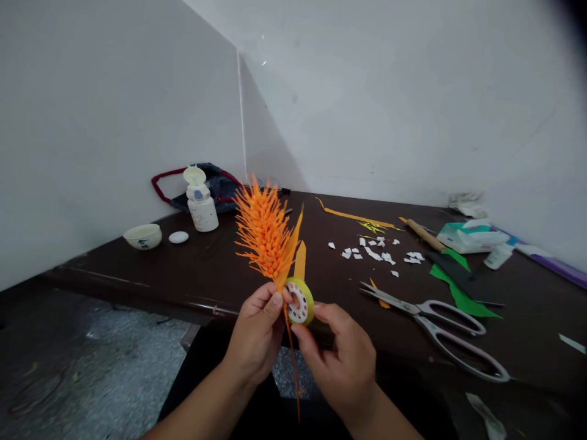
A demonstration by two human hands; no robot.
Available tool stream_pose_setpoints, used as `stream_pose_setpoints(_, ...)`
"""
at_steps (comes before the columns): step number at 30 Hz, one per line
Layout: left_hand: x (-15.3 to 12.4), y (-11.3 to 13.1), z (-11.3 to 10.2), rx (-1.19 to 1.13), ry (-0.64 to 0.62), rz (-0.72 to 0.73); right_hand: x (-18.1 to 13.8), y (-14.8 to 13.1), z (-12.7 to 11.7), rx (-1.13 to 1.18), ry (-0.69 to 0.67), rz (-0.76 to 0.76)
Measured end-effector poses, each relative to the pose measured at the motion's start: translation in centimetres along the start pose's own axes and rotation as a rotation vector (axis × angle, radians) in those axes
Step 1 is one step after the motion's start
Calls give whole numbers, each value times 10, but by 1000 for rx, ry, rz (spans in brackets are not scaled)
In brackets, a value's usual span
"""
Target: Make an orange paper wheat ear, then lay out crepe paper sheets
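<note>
Pinching an orange ear [262,232] by its stem [294,360] in the left hand [257,327], ear raised before the table [206,272], right hand [342,348] grasping a tape roll [308,299] beside the stem, scissors [418,310] lying at right.

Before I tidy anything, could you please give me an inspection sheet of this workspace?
Surface: dark, glossy table.
Job's things: bristly orange spray held upright, slightly tilted; yellow-edged roll beside its stem.
Clutter: white scraps, scissors and green sheet on the right; bowl and open-lidded bottle on the left.
Hands: left hand pinches the spray's base; right hand grips the roll.
Cables: nothing seen on the table; the floor is too dim to tell.
Surroundings: pale walls, speckled floor.
</note>
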State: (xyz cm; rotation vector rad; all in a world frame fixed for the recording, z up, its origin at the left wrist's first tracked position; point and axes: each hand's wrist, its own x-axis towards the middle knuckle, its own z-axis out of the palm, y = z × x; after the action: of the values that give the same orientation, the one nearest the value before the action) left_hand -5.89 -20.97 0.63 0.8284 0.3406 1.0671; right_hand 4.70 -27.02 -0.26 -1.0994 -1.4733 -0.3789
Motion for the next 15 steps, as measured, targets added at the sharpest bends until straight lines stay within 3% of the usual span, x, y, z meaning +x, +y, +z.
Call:
stream_pose_setpoints(4,4,3,-5,54,-11,1,-7,6,7,-45,23,12)
stream_pose_setpoints(7,10,8,-15,214,-36,41,-1,10,0,-27,-56,19)
stream_pose_setpoints(10,12,12,-22,328,-135,-12,8,12,-7,24,-134,59)
stream_pose_setpoints(15,8,9,-12,134,-169,-16,10,9,-8,161,-135,82)
